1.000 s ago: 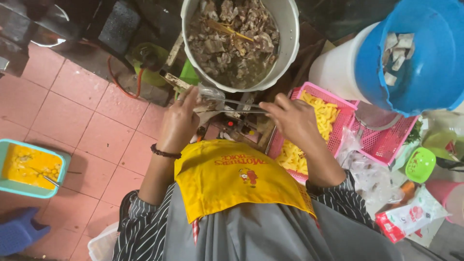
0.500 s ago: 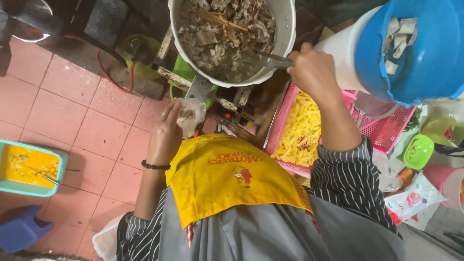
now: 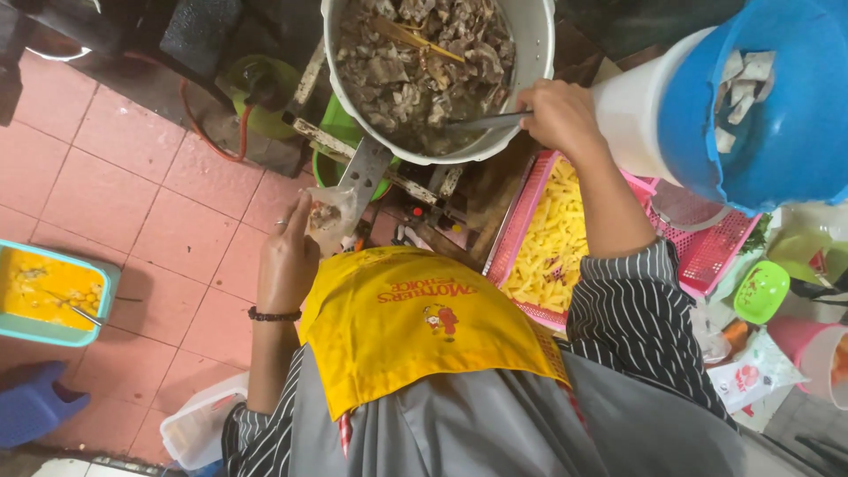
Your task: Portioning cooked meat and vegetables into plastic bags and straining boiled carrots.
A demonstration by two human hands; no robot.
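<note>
So we've got the right hand (image 3: 561, 115) closed around the handle of a metal ladle (image 3: 486, 121) that pokes into the big white pot (image 3: 530, 35), its bowl down in the chopped cooked meat (image 3: 415, 62) near the pot's right side. The left hand (image 3: 290, 256) is half-curled below the pot, fingers pinching a small clear plastic bag (image 3: 334, 212) with a bit of food in it, held just above the yellow apron (image 3: 415, 327). Beside the right forearm sits a pink basket (image 3: 707, 247) of yellow strips, and a teal tub (image 3: 53, 296) of yellow stuff rests on the pink tiled floor (image 3: 132, 194), well apart to the left.
</note>
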